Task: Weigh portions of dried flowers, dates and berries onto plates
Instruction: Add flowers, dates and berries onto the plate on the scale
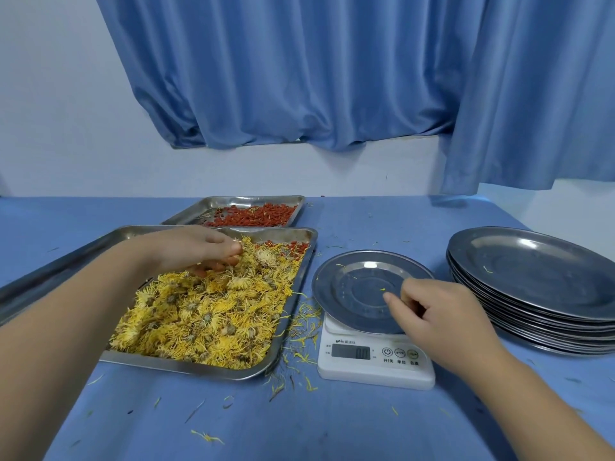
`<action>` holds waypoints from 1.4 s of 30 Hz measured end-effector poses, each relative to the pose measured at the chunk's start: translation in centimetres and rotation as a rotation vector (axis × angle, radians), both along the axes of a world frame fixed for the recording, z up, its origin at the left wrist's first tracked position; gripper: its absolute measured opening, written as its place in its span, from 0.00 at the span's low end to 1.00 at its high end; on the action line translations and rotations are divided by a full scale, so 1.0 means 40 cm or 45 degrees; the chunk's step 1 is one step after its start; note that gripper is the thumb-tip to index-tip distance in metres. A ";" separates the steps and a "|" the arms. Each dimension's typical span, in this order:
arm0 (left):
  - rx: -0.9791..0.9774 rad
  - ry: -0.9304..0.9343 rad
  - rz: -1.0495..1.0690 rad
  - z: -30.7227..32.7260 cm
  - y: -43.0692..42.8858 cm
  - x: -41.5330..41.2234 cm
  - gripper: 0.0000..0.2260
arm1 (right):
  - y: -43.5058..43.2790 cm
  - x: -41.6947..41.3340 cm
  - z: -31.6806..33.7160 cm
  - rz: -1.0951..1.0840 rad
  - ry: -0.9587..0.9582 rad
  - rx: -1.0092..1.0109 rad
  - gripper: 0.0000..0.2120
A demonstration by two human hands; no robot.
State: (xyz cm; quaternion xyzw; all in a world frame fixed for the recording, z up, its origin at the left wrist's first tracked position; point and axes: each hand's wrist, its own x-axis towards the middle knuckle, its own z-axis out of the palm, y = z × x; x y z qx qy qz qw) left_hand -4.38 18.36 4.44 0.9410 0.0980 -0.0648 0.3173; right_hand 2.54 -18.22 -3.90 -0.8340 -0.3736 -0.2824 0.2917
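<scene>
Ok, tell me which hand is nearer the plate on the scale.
Right. The right hand is over the near right edge of the plate, fingers curled. The left hand is off to the left of it, grabbing dried flowers in their tray.

Pale white wall (50, 94); pleated blue curtains (299, 71) hanging to a window sill (416, 138), longer at right; blue-covered surface (299, 420) below; soft, even light.

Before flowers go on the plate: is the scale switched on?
On. The scale shows digits on its display, apparently 0.0, with the plate on it holding only stray petals.
</scene>
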 end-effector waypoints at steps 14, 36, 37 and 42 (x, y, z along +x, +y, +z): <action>0.621 -0.278 -0.010 -0.010 -0.027 0.011 0.14 | -0.002 0.000 -0.001 -0.001 0.043 0.003 0.24; -0.036 -0.453 -0.192 -0.022 -0.302 0.122 0.09 | -0.019 0.015 0.010 -0.016 0.097 0.154 0.24; -0.046 -0.447 -0.201 -0.033 -0.334 0.142 0.09 | -0.019 0.015 0.009 -0.016 0.101 0.153 0.24; 0.060 -0.421 -0.181 -0.094 -0.432 0.220 0.10 | -0.019 0.017 0.004 -0.016 0.110 0.165 0.24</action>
